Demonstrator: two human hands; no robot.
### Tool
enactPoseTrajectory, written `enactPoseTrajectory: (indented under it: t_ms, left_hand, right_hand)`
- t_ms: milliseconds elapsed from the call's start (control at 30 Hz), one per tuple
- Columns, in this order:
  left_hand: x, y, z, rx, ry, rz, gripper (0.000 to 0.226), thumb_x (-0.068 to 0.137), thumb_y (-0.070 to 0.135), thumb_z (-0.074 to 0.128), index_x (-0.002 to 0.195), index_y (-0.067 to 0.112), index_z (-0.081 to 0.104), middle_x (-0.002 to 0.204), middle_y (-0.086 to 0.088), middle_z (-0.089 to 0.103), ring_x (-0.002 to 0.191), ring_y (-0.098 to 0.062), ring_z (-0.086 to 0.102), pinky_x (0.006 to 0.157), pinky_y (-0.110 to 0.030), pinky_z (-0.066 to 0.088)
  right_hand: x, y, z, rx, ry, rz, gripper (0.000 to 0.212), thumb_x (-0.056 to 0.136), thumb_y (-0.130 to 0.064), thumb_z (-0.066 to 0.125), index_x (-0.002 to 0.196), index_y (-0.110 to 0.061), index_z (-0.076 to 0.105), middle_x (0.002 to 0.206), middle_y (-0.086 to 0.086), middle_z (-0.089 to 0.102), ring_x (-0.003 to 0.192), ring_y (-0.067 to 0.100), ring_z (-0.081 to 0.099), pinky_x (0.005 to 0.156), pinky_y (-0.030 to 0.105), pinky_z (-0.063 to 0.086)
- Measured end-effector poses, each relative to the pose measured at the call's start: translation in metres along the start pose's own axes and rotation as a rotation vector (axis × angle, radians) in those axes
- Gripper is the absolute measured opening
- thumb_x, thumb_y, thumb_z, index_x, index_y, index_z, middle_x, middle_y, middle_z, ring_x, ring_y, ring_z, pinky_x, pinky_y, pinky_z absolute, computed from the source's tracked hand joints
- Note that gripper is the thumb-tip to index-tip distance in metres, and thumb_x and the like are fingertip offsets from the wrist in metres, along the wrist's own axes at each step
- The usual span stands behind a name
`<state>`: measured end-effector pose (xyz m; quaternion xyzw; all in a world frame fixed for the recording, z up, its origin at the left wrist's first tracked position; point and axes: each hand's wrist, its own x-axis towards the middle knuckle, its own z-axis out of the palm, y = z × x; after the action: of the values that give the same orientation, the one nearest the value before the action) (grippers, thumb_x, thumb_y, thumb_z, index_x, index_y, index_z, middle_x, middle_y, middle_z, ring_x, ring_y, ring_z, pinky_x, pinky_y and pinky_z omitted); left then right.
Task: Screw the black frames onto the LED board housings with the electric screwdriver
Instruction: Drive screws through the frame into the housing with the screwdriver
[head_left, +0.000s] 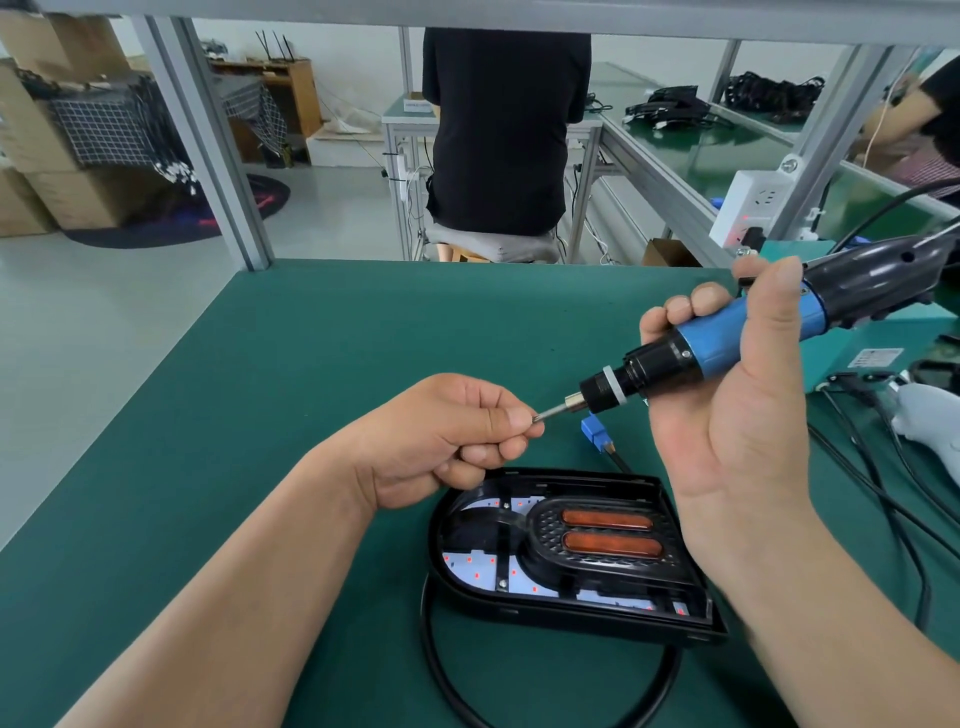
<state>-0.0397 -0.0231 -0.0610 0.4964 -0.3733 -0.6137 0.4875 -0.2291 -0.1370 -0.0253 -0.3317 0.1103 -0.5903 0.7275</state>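
A black LED board housing (613, 621) lies flat on the green mat, with a black frame (550, 540) over its white LED board and two orange lenses. My right hand (737, 431) grips the blue and black electric screwdriver (727, 345), held nearly level above the housing with its bit pointing left. My left hand (452, 441) pinches the bit's tip between thumb and forefinger; whatever small thing sits there is hidden by the fingers. One screw (503, 584) shows in the frame's lower left arm.
A black cable (441, 670) loops from under the housing toward me. A blue connector (595, 432) lies behind the housing. Cables and a teal box (883, 353) crowd the right side. A person in black sits beyond the far table edge.
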Motion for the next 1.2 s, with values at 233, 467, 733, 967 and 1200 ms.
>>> enactPoseTrajectory:
  t_ms: [233, 467, 733, 967, 1200]
  left_hand:
    - [0.002, -0.002, 0.004, 0.090, 0.099, 0.065, 0.013, 0.104, 0.012, 0.063, 0.097, 0.005, 0.071, 0.074, -0.004, 0.058, 0.052, -0.005, 0.029, 0.039, -0.012, 0.022]
    - [0.001, -0.001, 0.004, 0.121, 0.125, 0.080, 0.015, 0.104, 0.014, 0.064, 0.099, 0.005, 0.074, 0.073, -0.003, 0.056, 0.052, -0.005, 0.027, 0.040, -0.013, 0.022]
    - [0.003, -0.001, 0.002, 0.103, 0.114, 0.093, 0.023, 0.101, 0.023, 0.068, 0.109, 0.004, 0.079, 0.074, -0.001, 0.056, 0.053, -0.005, 0.031, 0.041, -0.014, 0.023]
    - [0.000, -0.002, -0.014, 0.284, 0.256, 0.050, 0.029, 0.089, 0.037, 0.076, 0.101, 0.011, 0.082, 0.065, 0.004, 0.043, 0.053, -0.011, 0.026, 0.042, -0.019, 0.019]
    - [0.001, -0.004, -0.013, 0.600, 0.179, 0.003, 0.035, 0.073, 0.058, 0.084, 0.096, 0.031, 0.085, 0.081, 0.015, 0.077, 0.066, -0.002, 0.067, 0.063, -0.014, 0.046]
  right_hand:
    - [0.002, 0.000, -0.002, -0.002, 0.074, 0.022, 0.026, 0.104, -0.038, 0.068, 0.116, -0.017, 0.056, 0.089, 0.000, 0.058, 0.081, 0.016, 0.058, 0.094, 0.036, 0.056]
    - [0.005, 0.002, -0.006, 0.018, 0.125, 0.053, 0.037, 0.100, -0.039, 0.071, 0.125, -0.016, 0.056, 0.089, 0.000, 0.061, 0.081, 0.015, 0.060, 0.093, 0.037, 0.057]
    - [0.012, 0.001, -0.014, 0.088, 0.172, 0.084, 0.032, 0.101, -0.040, 0.072, 0.114, -0.014, 0.058, 0.087, 0.001, 0.060, 0.078, 0.017, 0.059, 0.088, 0.038, 0.059]
    - [0.019, -0.011, -0.012, 0.146, 0.153, 0.063, 0.025, 0.102, -0.035, 0.071, 0.104, -0.013, 0.060, 0.084, 0.003, 0.060, 0.076, 0.018, 0.057, 0.086, 0.038, 0.057]
    - [0.024, -0.030, -0.027, 0.076, 0.093, 0.044, 0.024, 0.102, -0.033, 0.070, 0.105, -0.012, 0.058, 0.080, 0.002, 0.056, 0.073, 0.017, 0.056, 0.090, 0.038, 0.057]
